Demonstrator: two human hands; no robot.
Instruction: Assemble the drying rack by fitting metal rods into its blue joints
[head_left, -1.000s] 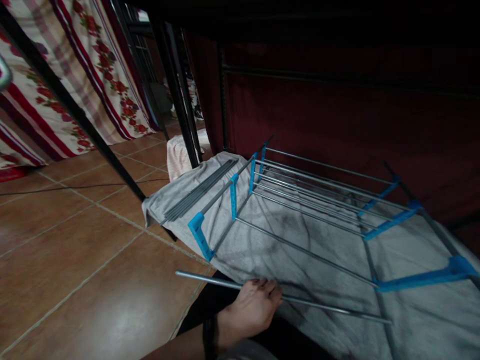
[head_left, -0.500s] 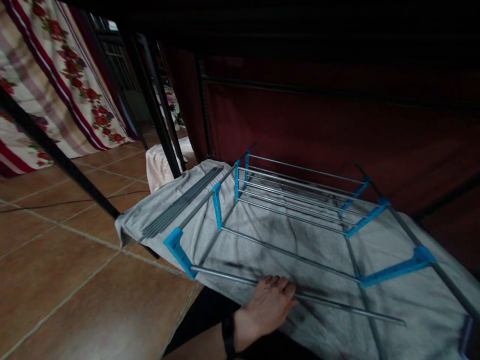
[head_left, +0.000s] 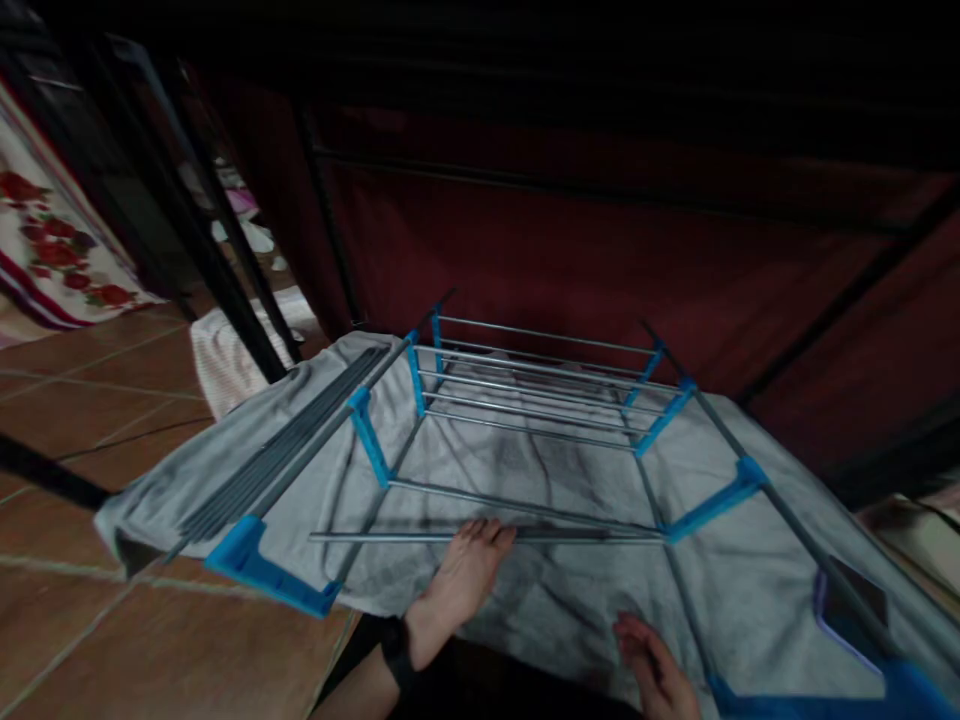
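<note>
My left hand (head_left: 459, 580), with a dark band at its wrist, is closed around a thin grey metal rod (head_left: 375, 538). The rod lies crosswise at the near part of a rack frame (head_left: 525, 505) with grey tubes and blue plastic brackets. Its left end is free, apart from the near-left blue bracket (head_left: 270, 580); the right end reaches close to a blue bracket (head_left: 712, 508) on the right. Lower right, my right hand (head_left: 654, 668) hovers over the grey cloth with fingers slightly curled and apart from the thumb, holding nothing visible.
A bundle of several grey rods (head_left: 289, 445) lies on the left of the grey cloth (head_left: 555, 590). A phone (head_left: 851, 610) lies by the right tube. Dark metal posts (head_left: 217, 240) and a dark red hanging cloth (head_left: 525, 260) stand behind.
The rod in my left hand has left the near-left bracket and moved farther away, beside the neighbouring crossbar. My right hand has come into view. The view has turned right.
</note>
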